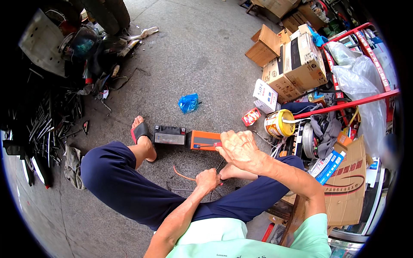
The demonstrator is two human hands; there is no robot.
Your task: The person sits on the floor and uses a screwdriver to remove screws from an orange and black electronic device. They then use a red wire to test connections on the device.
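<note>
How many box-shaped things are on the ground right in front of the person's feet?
2: a black battery beside the sandalled foot, and an orange box just right of it, touched by the right hand. The left hand holds wires lower down. Others may be hidden.

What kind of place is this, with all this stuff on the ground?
Probably a street-side repair shop for motorbikes. A motorbike stands by a heap of metal tools, a small black battery sits on the concrete beside an orange box, and cardboard boxes are stacked nearby.
</note>
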